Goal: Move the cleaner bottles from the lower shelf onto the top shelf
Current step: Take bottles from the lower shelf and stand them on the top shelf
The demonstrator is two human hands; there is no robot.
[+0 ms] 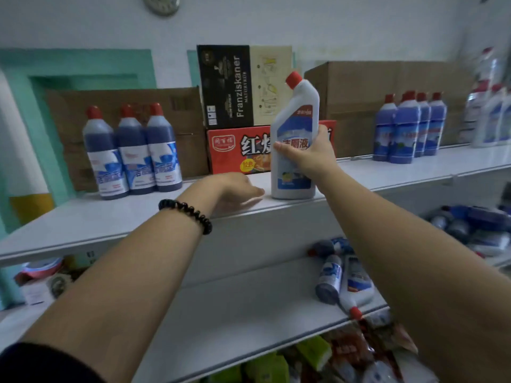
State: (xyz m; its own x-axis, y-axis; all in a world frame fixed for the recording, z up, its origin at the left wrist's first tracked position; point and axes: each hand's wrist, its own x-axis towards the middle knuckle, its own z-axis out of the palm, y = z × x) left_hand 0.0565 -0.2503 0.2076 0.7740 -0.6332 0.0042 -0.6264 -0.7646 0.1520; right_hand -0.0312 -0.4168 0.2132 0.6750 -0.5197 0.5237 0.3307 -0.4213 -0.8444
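white cleaner bottle [293, 114] with a red cap and a bent neck, upright on the top shelf [110, 217] close to its front edge; opaque, so contents impossible to tell. clasped round its labelled middle by the right hand [309, 153], thumb across the front, fingers curled behind. left hand [235, 189] lying palm down on the same shelf, fingers straight and loose, holding nothing, fingertips just beside the bottle's base. black beaded bracelet [188, 214] on that wrist. further left on the shelf, three red-capped bottles [132, 153] upright and touching in a row, dark blue liquid showing through above blue and white labels. to the right, a tight cluster of blue bottles [409, 131] of the same kind, and past them, blurred, some white bottles [492, 117] at the frame's edge. along the back of the shelf, a brown carton [179, 106], a red printed box [235, 150] with a black and cream franziskaner box [229, 87] stacked on it, and a larger brown carton [359, 92]. below, the lower shelf [235, 313], white, with a few cleaner bottles lying on their sides [343, 280] near the right forearm, and a blurred heap of bottles [475, 228] further right. green packets [262, 366] underneath that. behind everything, a pale wall with a teal frame [22, 87] at left and a round dial [161, 2] cut off by the top edge.
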